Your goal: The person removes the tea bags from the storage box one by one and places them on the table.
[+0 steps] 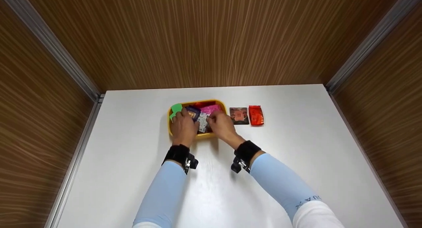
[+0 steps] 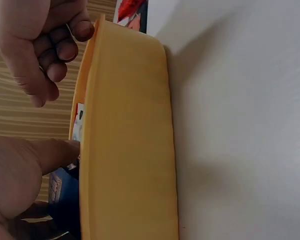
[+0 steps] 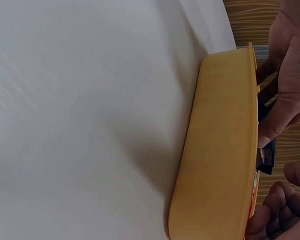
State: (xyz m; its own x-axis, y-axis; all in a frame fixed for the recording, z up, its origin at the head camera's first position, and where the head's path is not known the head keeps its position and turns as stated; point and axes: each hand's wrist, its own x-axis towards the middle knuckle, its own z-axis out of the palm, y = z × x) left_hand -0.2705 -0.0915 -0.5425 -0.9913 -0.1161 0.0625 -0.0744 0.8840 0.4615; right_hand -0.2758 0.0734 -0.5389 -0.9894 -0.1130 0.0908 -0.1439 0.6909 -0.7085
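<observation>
A yellow bin (image 1: 204, 137) holds several small packets. My left hand (image 1: 184, 127) reaches into its left side, thumb and fingers about a dark blue packet (image 1: 193, 112); the same dark packet (image 3: 266, 157) tilts up over the rim in the right wrist view. My right hand (image 1: 222, 124) is over the bin's right side, beside a grey-white patterned packet (image 1: 202, 123). In the left wrist view the right hand (image 2: 45, 45) has loosely curled fingers, with nothing between thumb and fingers. A pink packet (image 1: 211, 108) and a bright green piece (image 1: 176, 108) also lie in the bin.
Right of the bin, a dark square packet (image 1: 239, 115) with a reddish middle and a red packet (image 1: 256, 115) lie on the white table (image 1: 290, 132). Wood-grain panels (image 1: 211, 40) stand behind and at both sides.
</observation>
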